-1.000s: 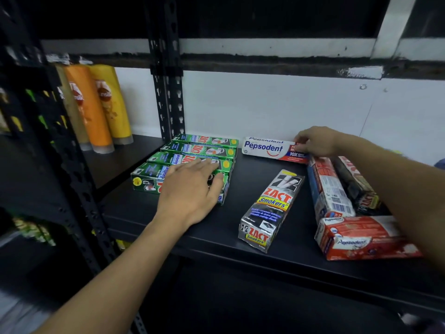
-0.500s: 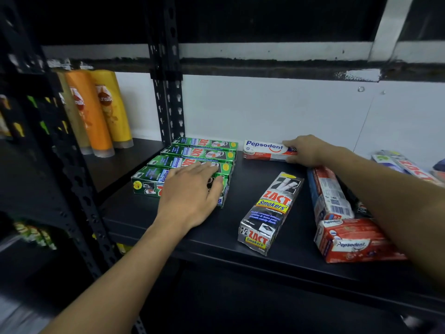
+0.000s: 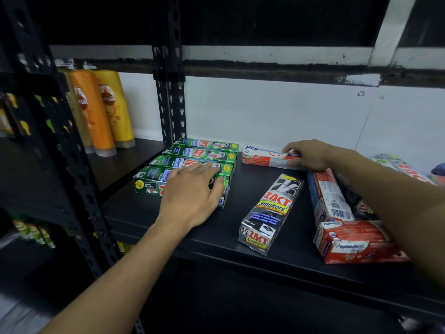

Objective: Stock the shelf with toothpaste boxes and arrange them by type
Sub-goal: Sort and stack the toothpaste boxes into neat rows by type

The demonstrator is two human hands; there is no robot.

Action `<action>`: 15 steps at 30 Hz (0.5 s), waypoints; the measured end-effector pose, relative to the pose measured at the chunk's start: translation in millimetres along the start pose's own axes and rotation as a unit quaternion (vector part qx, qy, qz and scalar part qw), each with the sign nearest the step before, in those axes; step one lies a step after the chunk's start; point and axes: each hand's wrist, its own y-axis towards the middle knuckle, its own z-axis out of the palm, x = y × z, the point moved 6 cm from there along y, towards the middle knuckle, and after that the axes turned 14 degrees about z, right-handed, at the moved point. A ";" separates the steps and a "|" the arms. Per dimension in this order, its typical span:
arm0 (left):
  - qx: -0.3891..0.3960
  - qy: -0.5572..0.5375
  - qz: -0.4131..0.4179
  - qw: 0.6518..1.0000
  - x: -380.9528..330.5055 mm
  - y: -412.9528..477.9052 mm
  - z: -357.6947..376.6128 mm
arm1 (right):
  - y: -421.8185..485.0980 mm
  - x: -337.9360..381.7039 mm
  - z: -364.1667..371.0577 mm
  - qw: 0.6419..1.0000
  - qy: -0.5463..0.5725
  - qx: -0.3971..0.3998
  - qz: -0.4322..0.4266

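Gripping the right end of the Pepsodent box (image 3: 263, 156), the right hand (image 3: 310, 154) has its fingers (image 3: 290, 149) curled over the top of the carton. A second ago this box lay further forward on the shelf (image 3: 243, 189) with its broad white face tipped towards the camera. It now sits at the back by the wall (image 3: 265, 112), white face up and red side forward, just beside the rearmost of the green ZACT boxes (image 3: 204, 154). The left hand (image 3: 192, 191) has not moved: it stays flat, fingers straight and slightly spread, pressing on the two nearest boxes of that four-box green row. The grey ZACT Smokers box (image 3: 269, 213) lies where it did, angled in the middle of the shelf and apart from both hands. The red Pepsodent boxes (image 3: 356, 242) remain heaped at the right under the right forearm. Orange shampoo bottles (image 3: 96, 112) stand in the bay to the left.
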 end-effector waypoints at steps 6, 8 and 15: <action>-0.003 0.000 0.001 1.000 0.5 0.2 -0.1 | -1.5 1.9 -0.9 1.000 0.014 -0.010 0.002; -0.004 -0.002 0.001 1.000 1.3 0.8 0.2 | -1.3 4.2 -1.3 1.000 0.019 -0.011 0.001; -0.012 -0.010 0.000 1.000 0.9 1.2 -1.3 | -2.3 7.1 -1.0 0.999 0.025 -0.016 0.011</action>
